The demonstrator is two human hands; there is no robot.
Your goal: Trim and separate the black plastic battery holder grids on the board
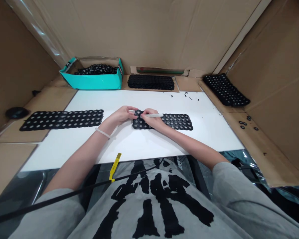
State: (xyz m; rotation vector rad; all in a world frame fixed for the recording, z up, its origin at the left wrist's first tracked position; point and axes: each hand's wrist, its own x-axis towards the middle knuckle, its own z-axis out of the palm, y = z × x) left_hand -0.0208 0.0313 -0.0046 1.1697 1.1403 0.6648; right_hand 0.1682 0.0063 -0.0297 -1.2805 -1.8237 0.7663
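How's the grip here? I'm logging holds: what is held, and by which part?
The right hand grips a white pen by its front part, its back end sticking out. The left hand pinches the left end of a black holed mat.

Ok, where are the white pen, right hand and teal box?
White pen (154,115), head view, on its barrel.
Right hand (151,120), head view, on its back.
Teal box (89,82), head view, on its front wall.

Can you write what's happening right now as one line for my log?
left hand: touching black perforated mat | right hand: holding white pen | surface: white table
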